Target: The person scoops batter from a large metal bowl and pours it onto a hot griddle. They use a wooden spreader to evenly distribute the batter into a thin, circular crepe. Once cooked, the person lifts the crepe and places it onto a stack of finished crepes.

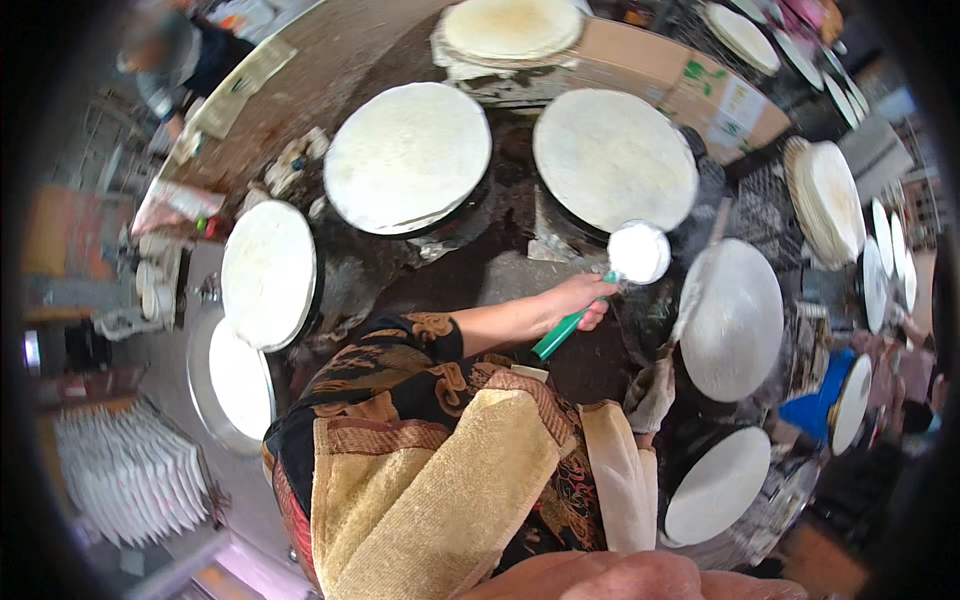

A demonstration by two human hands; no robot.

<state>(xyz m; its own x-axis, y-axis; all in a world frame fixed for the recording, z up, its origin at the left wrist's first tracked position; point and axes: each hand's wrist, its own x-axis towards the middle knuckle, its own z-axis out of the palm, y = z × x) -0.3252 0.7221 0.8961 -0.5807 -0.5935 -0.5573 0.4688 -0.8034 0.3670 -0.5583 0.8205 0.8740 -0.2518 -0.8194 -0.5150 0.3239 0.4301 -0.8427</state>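
Observation:
My bare left hand [581, 301] grips the green handle [559, 335] of a ladle. White batter fills the ladle bowl [638, 253], which overlaps the near edge of a griddle covered by a pale round flatbread [615, 159]. My right hand [651, 394], in a light cloth glove, holds a long, flat, whitened spatula [701, 281]. The blade slants over the left edge of a round griddle with a greyish, shiny layer [735, 322]. Other pale rounds lie on griddles at the upper left [409, 157], far left [270, 274] and lower right [718, 486].
A metal basin [196, 375] of white batter stands at my left. Stacked flatbreads rise at the back [512, 30] and right [829, 202], with a cardboard box [675, 79] between them. Another person [180, 67] is at the upper left. White sacks [131, 476] are piled lower left.

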